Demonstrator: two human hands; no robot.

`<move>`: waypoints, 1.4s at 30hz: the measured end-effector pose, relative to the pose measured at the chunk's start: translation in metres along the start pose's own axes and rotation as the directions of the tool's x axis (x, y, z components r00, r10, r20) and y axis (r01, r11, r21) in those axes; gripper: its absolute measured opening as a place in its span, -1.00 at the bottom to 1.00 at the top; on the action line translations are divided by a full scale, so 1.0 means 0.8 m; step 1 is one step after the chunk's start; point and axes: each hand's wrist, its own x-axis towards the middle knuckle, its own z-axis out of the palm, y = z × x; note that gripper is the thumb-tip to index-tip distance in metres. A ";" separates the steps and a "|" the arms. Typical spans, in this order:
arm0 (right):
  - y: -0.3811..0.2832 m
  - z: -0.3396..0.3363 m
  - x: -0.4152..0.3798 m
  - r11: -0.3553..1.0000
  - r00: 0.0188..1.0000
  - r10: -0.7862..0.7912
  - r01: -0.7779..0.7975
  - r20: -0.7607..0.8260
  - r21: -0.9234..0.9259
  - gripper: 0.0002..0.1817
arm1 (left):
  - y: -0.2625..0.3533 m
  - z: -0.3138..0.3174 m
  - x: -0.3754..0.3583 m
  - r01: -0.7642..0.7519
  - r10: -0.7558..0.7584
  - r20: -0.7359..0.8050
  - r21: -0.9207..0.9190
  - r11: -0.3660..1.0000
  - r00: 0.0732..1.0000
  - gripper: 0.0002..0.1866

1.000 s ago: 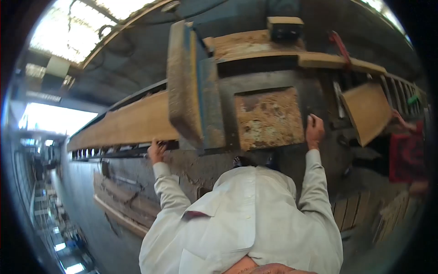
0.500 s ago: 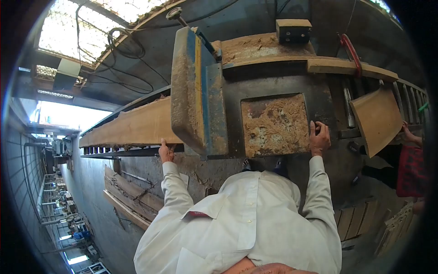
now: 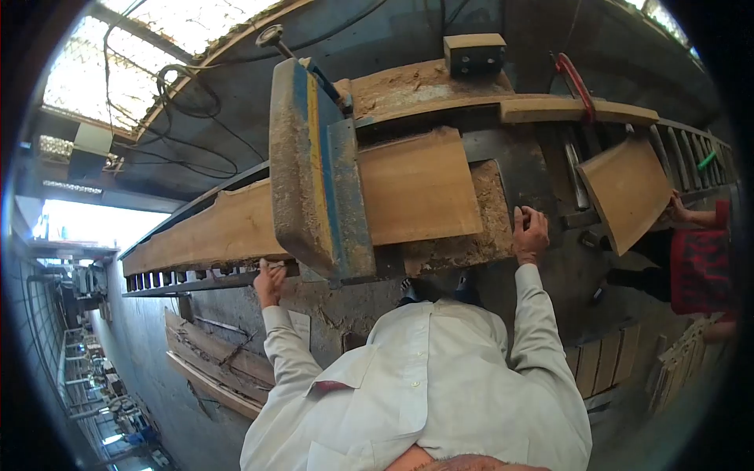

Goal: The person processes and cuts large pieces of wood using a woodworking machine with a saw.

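Note:
A long wooden plank [image 3: 420, 188] lies through a blue-and-yellow machine head [image 3: 314, 173], its square end over the recess of the dark machine table [image 3: 522, 165]. The plank's left part has a rough, barky front edge. My left hand [image 3: 270, 284] is at that edge, left of the head, fingers apart; whether it touches the wood is hard to tell. My right hand [image 3: 531, 234] rests at the table's front right, thumb apart from loosely bent fingers, just right of the sawdust-covered recess [image 3: 495, 212]. Nothing shows in its grasp.
Right of me, a co-worker's hand [image 3: 680, 207] holds a curved board [image 3: 628, 192] over rollers. A red clamp [image 3: 577, 86] grips a wooden fence strip [image 3: 542, 110]. Rough slabs [image 3: 216, 357] lie on the floor at left, and slats [image 3: 605, 361] at right.
The plank has moved right, its end emerging from the machine head and covering much of the recess. My left hand's fingers have spread from pointing; my right hand stays by the recess.

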 end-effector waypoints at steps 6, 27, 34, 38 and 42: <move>0.022 -0.001 0.007 0.976 0.973 -0.215 0.218 -0.079 0.022 -0.30 | -0.014 0.020 0.064 -0.022 0.033 0.089 -0.124 0.992 0.995 -0.45; 0.028 -0.002 0.010 0.979 0.977 -0.199 0.195 0.071 0.061 -0.36 | -0.057 0.084 0.004 -0.187 0.172 0.114 0.140 0.972 0.979 -0.47; 0.026 -0.001 0.009 0.972 0.970 -0.235 0.234 0.058 0.028 -0.39 | -0.082 0.067 0.052 -0.287 0.280 0.066 0.304 0.908 0.958 -0.42; 0.027 0.009 0.009 0.966 0.966 -0.258 0.256 0.036 0.043 -0.37 | -0.037 0.080 -0.011 -0.345 0.293 0.186 0.592 0.729 0.938 -0.35; 0.042 0.028 0.012 0.956 0.956 -0.290 0.291 -0.042 0.029 -0.44 | 0.004 0.071 -0.071 -0.005 -0.034 0.173 0.218 0.976 0.984 -0.36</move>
